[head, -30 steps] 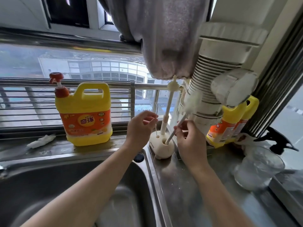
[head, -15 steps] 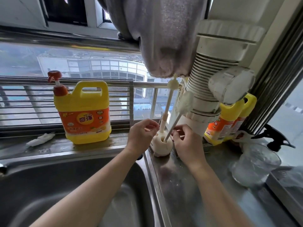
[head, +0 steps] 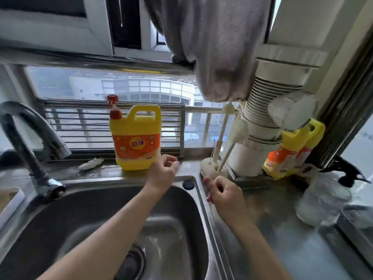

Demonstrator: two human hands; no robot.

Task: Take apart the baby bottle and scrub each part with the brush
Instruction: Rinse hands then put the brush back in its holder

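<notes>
Glossy steel sink (head: pixel 203 201), plastic jug (head: pixel 137 138)

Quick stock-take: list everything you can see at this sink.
sink: one, steel, bottom left
faucet: one, chrome, far left
detergent jug: one, yellow, red pump, windowsill
rag: one, white, left of jug
brush stand: one, cream, sink's back right corner
brushes: three, cream, upright in stand
pipe: one, white, behind stand
small bottles: two, yellow, right of pipe
spray bottle: one, clear, black trigger, far right
cloth: one, grey, hanging above
left hand: one, empty, near jug
right hand: one, empty, before stand
</notes>
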